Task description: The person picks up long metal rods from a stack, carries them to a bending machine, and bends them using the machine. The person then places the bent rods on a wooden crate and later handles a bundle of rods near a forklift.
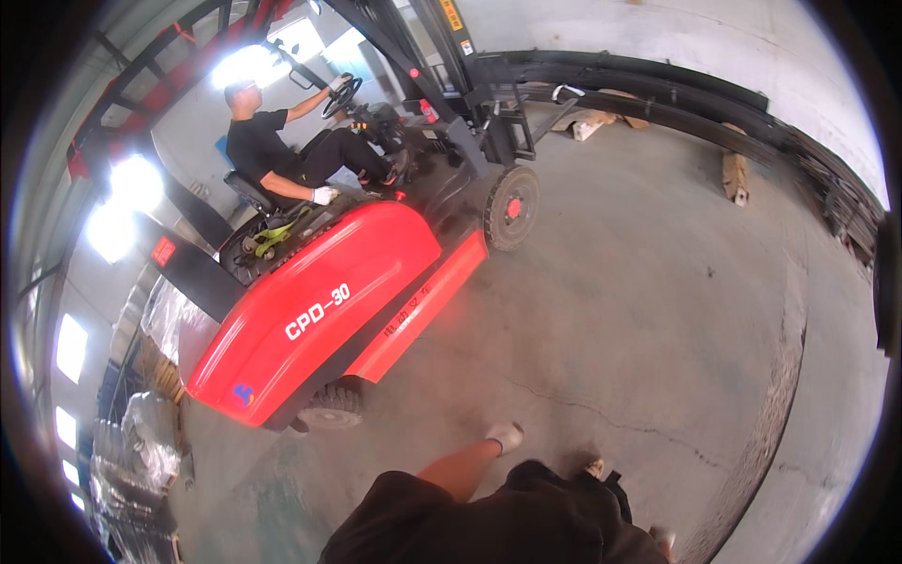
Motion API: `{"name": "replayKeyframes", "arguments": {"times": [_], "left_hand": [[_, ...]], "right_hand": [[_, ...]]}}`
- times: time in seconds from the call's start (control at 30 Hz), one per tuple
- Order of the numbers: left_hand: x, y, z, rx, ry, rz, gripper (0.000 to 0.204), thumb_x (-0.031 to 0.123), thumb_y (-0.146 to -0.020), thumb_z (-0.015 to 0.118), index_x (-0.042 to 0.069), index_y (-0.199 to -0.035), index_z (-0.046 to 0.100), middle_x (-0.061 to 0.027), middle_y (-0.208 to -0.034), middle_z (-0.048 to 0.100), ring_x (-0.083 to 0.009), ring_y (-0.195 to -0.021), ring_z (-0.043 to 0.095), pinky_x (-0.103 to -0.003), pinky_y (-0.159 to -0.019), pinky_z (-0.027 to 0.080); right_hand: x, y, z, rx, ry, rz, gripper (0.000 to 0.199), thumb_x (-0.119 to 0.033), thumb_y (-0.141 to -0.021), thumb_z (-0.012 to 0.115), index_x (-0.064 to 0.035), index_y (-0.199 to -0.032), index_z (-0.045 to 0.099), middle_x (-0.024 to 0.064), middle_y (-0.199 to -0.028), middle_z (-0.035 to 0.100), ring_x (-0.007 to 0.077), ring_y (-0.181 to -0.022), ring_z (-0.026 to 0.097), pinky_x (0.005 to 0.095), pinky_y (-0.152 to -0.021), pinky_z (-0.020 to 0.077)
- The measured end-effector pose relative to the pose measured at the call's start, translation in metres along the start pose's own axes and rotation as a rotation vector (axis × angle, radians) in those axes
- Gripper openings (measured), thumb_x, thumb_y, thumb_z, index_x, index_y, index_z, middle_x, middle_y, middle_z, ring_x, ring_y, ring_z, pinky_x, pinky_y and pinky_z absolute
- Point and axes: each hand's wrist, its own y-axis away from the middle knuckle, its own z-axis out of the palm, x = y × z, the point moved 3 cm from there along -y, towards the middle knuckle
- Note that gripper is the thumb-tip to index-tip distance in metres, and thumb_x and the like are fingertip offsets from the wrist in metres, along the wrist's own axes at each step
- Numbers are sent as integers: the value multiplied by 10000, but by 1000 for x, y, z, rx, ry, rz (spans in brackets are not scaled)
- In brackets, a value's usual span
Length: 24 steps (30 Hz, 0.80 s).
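Observation:
Neither of my hands shows in the head view. At the bottom edge I see my own black shorts (489,526), a bare leg and a white shoe (505,435) on the concrete floor (639,310). Just ahead to my left stands a red forklift (319,310), its rear toward me. A person in black clothes and white gloves (272,150) sits in its seat, one hand on the steering wheel (343,92). The mast (451,66) carries a long bundle of dark bars (695,99) that stretches far to the right.
Wooden blocks (735,177) and a wooden pallet (592,122) lie on the floor beyond the bars. Plastic-wrapped stacks (141,442) stand along the left wall. A crack runs across the concrete in front of my feet. Bright windows glare at upper left.

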Motion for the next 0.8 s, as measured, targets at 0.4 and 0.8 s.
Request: {"name": "replayKeyframes", "arguments": {"times": [0.4, 0.8], "left_hand": [[121, -285, -26, -330, -273, -59, 434, 407, -932, 581, 95, -1174, 762, -189, -1232, 722, -369, -1168, 682, -465, -999, 532], [541, -736, -357, 303, 307, 272, 351, 315, -1003, 540, 57, -1138, 735, -215, -1173, 733, -354, -1091, 711, -474, -903, 575]], "right_hand": [[-317, -306, -591, 685, -769, -587, 135, -117, -967, 656, -15, -1042, 702, 90, -838, 715, 164, -734, 630, 328, -685, 527], [-181, -552, -555, -249, 298, -135, 271, -358, -905, 655, -176, -1073, 764, 94, -1137, 760, 327, -1059, 722, 474, -866, 583]]}}
